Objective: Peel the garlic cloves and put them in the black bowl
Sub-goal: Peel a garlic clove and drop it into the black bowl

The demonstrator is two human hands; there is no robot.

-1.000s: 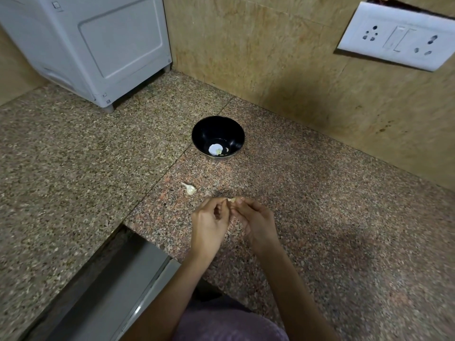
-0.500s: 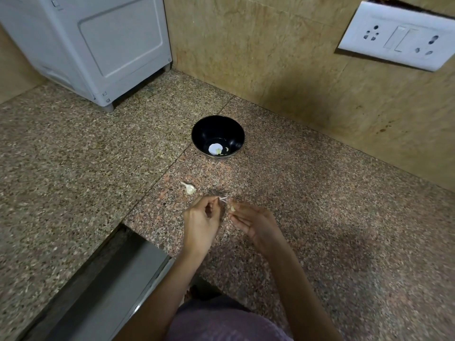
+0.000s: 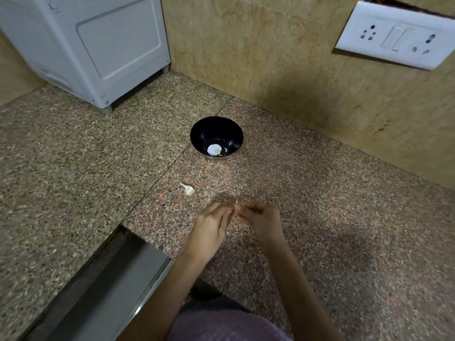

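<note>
The black bowl [image 3: 216,137] stands on the granite counter near the wall, with peeled garlic pieces [image 3: 219,151] at its bottom. An unpeeled garlic clove [image 3: 189,189] lies on the counter in front of the bowl, to the left. Below it, my left hand [image 3: 211,228] and my right hand [image 3: 258,219] meet fingertip to fingertip, both pinching a small garlic clove [image 3: 235,205] that is mostly hidden by the fingers. A thin tip of skin sticks up between them.
A white appliance [image 3: 98,45] stands at the back left on the granite counter [image 3: 73,168]. A wall socket plate [image 3: 398,35] hangs at the upper right. A steel sink edge [image 3: 118,279] opens at the lower left.
Half a second ago my hands were slightly apart, the left pulling a strip of skin away. Now they have come together again on the clove.
</note>
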